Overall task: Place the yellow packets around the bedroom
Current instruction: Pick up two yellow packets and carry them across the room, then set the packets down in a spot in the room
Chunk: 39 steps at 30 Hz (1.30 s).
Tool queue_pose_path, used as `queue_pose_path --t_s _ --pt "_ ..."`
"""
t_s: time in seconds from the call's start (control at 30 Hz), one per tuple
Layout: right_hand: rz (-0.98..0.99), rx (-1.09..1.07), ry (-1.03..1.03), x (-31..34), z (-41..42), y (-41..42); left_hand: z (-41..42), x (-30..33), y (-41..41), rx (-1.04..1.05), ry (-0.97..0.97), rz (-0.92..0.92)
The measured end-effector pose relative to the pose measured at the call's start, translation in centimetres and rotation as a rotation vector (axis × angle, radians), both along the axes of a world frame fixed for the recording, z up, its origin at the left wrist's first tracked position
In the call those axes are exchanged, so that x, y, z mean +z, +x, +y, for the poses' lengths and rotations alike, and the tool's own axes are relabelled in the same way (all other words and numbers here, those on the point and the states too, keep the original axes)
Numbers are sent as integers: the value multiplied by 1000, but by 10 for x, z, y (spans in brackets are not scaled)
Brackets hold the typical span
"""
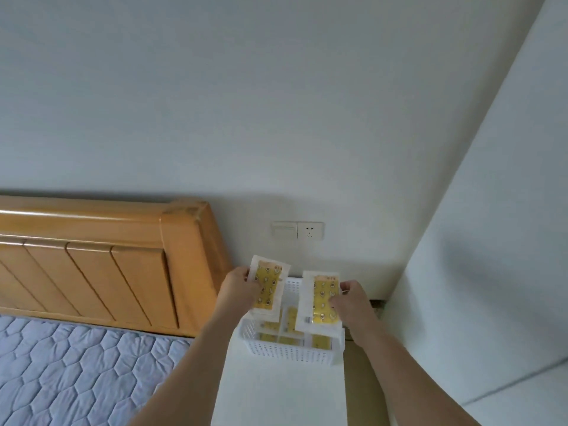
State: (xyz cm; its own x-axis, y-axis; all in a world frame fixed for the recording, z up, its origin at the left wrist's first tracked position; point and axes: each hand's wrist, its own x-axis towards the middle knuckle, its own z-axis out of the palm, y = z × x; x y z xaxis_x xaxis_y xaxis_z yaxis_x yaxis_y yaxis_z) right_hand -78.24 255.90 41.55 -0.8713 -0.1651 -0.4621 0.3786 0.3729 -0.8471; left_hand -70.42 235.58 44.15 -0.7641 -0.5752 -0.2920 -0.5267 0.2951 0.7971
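Holding one flat yellow packet (pixel 266 286) in your left hand (pixel 238 285) and another yellow packet (pixel 321 299) pinched in your right hand (pixel 353 301), you keep both above the white perforated plastic basket (pixel 289 352) of more packets on the white bench (pixel 282 392), beside the wooden headboard (pixel 101 256).
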Motion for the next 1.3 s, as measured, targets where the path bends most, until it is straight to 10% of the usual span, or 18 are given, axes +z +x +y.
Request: queue_pose_path --t_s 0.73,1.3 --pt "-273 252 489 -331 -107 -76 -50 -315 -115 -328 -151 -928" --pt "146 610 494 -77 -101 -38 -40 -114 -33 -185 -360 -450"
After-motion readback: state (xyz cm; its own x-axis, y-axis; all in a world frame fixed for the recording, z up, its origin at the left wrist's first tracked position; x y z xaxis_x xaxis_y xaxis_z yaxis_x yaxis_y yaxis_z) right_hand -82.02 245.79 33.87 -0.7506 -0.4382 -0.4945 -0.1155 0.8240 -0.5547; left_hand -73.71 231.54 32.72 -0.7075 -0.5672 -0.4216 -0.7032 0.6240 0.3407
